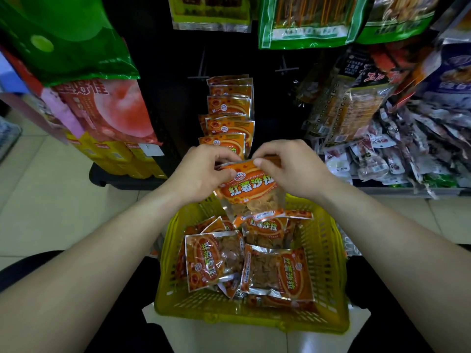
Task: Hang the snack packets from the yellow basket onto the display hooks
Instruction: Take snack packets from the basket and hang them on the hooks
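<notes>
An orange snack packet hangs upright between both hands, just above the far rim of the yellow basket. My left hand pinches its top left corner and my right hand pinches its top right corner. Several more orange packets lie loose in the basket. Right behind my hands, a row of the same packets hangs on a display hook against the dark rack. The hook's tip is hidden by my fingers and the held packet.
Two bare hooks stick out of the dark panel above. Green bags hang overhead, pink and yellow boxes stand left, and mixed packets crowd the right shelf. Tiled floor lies on both sides.
</notes>
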### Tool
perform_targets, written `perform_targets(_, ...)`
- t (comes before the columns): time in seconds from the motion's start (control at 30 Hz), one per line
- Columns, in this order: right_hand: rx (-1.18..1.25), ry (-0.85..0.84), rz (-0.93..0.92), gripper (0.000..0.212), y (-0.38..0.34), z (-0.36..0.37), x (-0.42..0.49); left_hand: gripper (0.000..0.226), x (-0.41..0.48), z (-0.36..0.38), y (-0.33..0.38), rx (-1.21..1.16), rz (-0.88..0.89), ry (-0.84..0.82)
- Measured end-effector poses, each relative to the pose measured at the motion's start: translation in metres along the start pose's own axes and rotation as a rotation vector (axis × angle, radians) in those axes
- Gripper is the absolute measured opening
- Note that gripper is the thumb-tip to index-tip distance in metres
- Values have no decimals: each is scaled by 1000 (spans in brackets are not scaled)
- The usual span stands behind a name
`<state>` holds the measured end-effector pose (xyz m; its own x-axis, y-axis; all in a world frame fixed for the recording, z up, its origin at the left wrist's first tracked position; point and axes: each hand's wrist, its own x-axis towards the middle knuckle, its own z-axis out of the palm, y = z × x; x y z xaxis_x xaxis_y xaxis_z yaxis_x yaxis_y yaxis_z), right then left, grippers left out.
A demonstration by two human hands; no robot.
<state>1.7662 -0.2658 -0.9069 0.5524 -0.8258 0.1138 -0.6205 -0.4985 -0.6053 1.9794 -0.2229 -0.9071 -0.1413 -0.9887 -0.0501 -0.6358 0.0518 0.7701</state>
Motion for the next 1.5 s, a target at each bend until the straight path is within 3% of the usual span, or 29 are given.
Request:
perform_targets(0.37,162,37,156,7,4,2,7,17,4,-2,-4,-21,-53,149)
perform_targets(0.83,150,17,158,10,6,0,11,24,2,-5,-2,-15,-49,136)
perform_targets(1.0,-54,-190,83,4,0,-1,14,29,-4,1,1,1,-15,115)
perform_targets(1.07,-181,-221,32,14,-9,7,12,25,-8,2,1,9,-5,116)
perform_targets(1.2,-342,-172,42,30,-24,32,11,17,-15,-1,-4,40,-3,146)
perform_targets(1.4,-405,-109,191,31,-22,15,34,17,-22,-30,-31,-9,-52,332)
perform_targets(1.5,-373,-92,229,28,-13,-1,52,16,-27,-41,-51,13,-137,337)
